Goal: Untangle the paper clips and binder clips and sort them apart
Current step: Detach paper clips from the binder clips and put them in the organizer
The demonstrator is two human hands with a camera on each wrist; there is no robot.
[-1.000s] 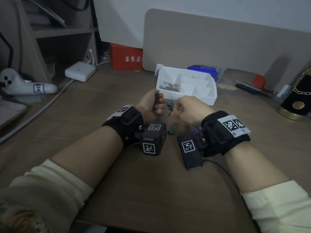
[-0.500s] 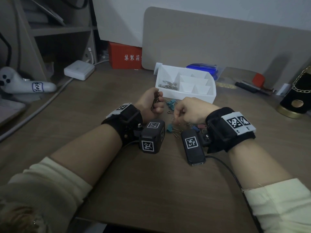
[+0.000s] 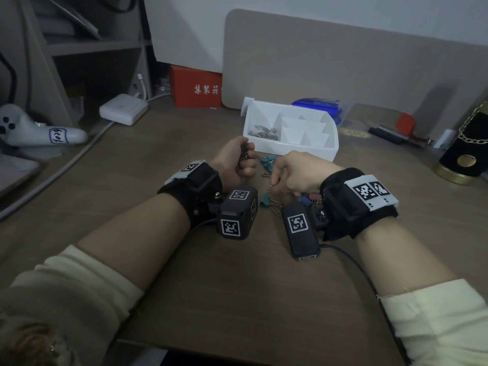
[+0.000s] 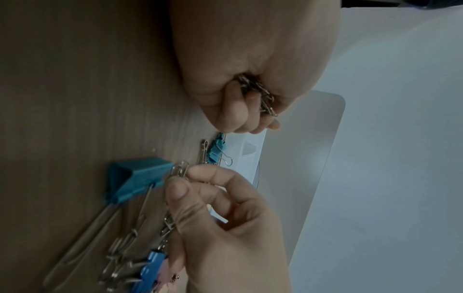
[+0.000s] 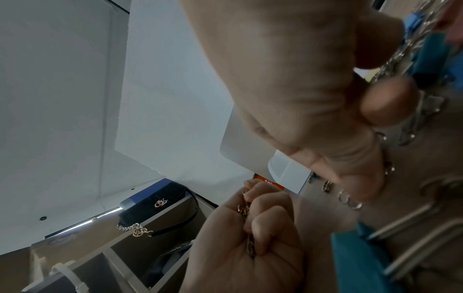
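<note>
My left hand (image 3: 247, 161) hovers over the desk in front of the white organizer tray (image 3: 309, 151), its fingers curled round a bunch of silver paper clips (image 4: 260, 97). My right hand (image 3: 274, 184) reaches down to the tangled pile, where thumb and index finger pinch one paper clip (image 4: 180, 168). That clip lies against a large teal binder clip (image 4: 135, 178). Linked paper clips (image 4: 125, 247) and a blue binder clip (image 4: 150, 265) lie under the right palm. Small teal binder clips (image 3: 266, 162) sit between the hands. The tray's left compartment holds sorted paper clips (image 3: 264, 132).
A red box (image 3: 196, 87), a white power adapter (image 3: 122, 109) with its cable and a white controller (image 3: 34, 130) sit at the back left. To the right stands a black and gold cylinder (image 3: 464, 154). A beige panel (image 3: 343, 62) backs the desk.
My right hand has drawn away from the left hand and dropped to the pile, where it now pinches a paper clip. The left hand has kept its hold on the bunch.
</note>
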